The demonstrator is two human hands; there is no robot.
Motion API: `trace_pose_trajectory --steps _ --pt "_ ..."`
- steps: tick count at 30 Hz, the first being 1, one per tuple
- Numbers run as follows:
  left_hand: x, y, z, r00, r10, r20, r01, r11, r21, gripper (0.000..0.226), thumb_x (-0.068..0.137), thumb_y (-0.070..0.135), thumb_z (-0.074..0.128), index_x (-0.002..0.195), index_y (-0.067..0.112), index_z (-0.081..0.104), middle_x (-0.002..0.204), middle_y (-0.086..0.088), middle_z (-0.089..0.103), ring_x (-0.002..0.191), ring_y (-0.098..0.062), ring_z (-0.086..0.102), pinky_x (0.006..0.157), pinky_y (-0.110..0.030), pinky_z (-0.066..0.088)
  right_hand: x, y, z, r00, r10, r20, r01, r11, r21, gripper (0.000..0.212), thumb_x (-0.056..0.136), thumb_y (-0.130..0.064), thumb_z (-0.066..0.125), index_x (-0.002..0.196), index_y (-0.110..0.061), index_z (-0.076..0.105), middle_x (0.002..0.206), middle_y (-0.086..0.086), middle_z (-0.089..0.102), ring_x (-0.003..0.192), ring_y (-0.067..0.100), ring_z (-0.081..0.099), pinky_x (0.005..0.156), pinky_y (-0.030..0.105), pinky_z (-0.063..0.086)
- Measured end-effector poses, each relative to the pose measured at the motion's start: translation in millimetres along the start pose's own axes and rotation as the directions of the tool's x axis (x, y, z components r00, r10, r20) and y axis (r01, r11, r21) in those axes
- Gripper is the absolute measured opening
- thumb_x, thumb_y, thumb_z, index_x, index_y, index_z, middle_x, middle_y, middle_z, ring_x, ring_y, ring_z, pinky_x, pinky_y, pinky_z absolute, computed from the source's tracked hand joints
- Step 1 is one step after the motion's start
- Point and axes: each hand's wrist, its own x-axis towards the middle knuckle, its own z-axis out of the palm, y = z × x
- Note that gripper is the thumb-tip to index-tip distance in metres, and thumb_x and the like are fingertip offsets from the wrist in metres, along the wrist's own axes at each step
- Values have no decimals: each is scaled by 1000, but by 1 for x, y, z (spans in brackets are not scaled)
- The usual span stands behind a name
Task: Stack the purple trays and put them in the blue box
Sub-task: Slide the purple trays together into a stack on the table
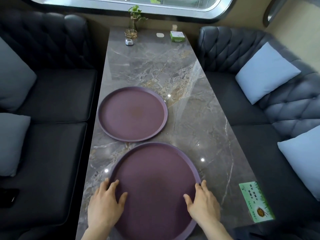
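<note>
Two round purple trays lie on a grey marble table (199, 104). The near tray (154, 186) sits close to the front edge. My left hand (105, 203) grips its left rim, thumb lying inside the tray and fingers curled over the edge. On the opposite rim my right hand (202, 201) holds it the same way. The far tray (132, 114) rests flat a short gap beyond, toward the table's left side, untouched. No blue box is in view.
At the table's far end stand a small plant in a glass (134, 19), a gold dish (130, 33), a white gadget (129, 42) and a green-white box (177, 36). A green card (256, 201) lies at the near right. Dark sofas with pale cushions flank the table.
</note>
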Motion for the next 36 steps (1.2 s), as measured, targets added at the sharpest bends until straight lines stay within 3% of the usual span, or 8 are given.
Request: trace_pose_trajectory --steps 3,5,7,14,19,23,30,36 --pt "13 8 -20 997 -74 -21 74 997 -1 31 85 61 53 94 33 62 106 6 68 92 -24 67 73 -37 51 15 -3 -18 998 -15 -62 9 995 -100 45 90 -58 48 117 -24 63 119 0 67 107 23 66 84 35 53" --pt "27 17 -36 983 -181 -21 180 983 -44 33 86 61 47 78 29 50 77 8 63 73 -24 61 68 -36 46 32 -5 -33 996 1 -86 -11 994 -111 40 90 -58 48 105 -27 67 104 -1 72 101 25 69 77 34 53" --pt "43 23 -45 953 -302 -18 297 946 -131 34 87 60 45 75 28 49 70 7 56 71 -26 55 70 -36 43 55 -10 -47 994 9 -109 -19 996 -88 37 90 -56 50 100 -26 68 100 0 73 98 26 69 71 33 50" --pt "130 38 -54 885 -465 -16 392 764 -514 27 87 53 56 97 29 62 104 3 73 96 -28 65 83 -41 49 160 -49 -85 992 -82 -96 90 993 80 29 84 -53 59 99 -31 72 100 -3 75 100 28 68 76 32 52" --pt "200 54 -62 864 -500 -55 357 686 -634 57 85 52 61 132 21 51 132 -5 60 114 -27 61 93 -47 48 240 -96 -102 986 -166 -5 159 934 321 38 85 -46 65 115 -24 70 107 -1 74 109 23 66 91 31 49" --pt "238 61 -63 814 -581 16 400 539 -741 81 83 54 64 151 26 31 152 -5 44 132 -28 50 105 -45 40 286 -137 -113 978 -198 66 145 874 464 57 86 -47 64 137 -22 56 132 3 65 124 22 58 103 35 42" --pt "265 64 -53 842 -518 149 344 305 -888 105 68 67 67 152 49 6 165 7 21 149 -20 28 120 -49 24 322 -180 -114 924 -298 239 18 657 753 96 76 -58 72 154 -37 19 162 -4 26 148 19 27 118 46 30" --pt "270 70 -57 849 -494 187 336 232 -913 106 62 73 69 149 55 11 165 12 18 150 -18 24 121 -50 21 323 -195 -115 904 -355 238 -19 524 852 94 76 -57 73 154 -34 24 163 -11 19 148 15 24 117 41 27"
